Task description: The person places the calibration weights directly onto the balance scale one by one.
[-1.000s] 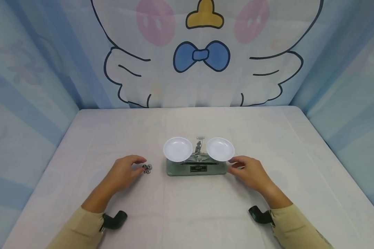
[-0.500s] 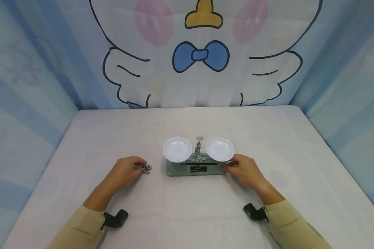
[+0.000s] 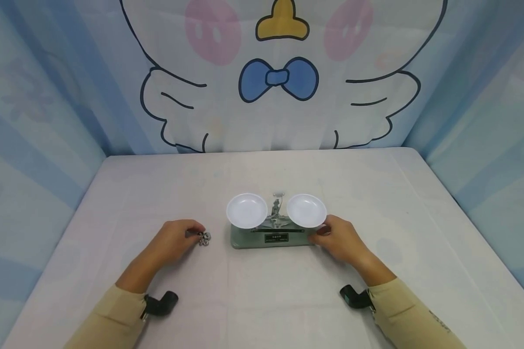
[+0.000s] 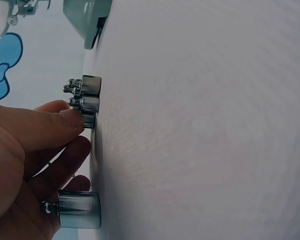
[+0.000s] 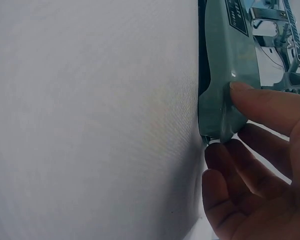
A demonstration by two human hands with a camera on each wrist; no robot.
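A green balance scale stands mid-table, with a white left pan and a white right pan. Its right end is held by my right hand; in the right wrist view the thumb lies on the front of the base, other fingers at its end. To the left of the scale, my left hand pinches one small knobbed metal weight between thumb and index finger. Close beside it stand more small weights. A larger weight stands by the lower fingers, hidden in the head view.
White cloth covers the table. A curtain with a cartoon figure and blue bow tie hangs behind, and blue-and-white curtains flank both sides. Black wrist cameras sit at both sleeves.
My right hand has moved left onto the end of the scale and taken hold of it. The left fingers have closed in on a weight. The head view has shifted slightly.
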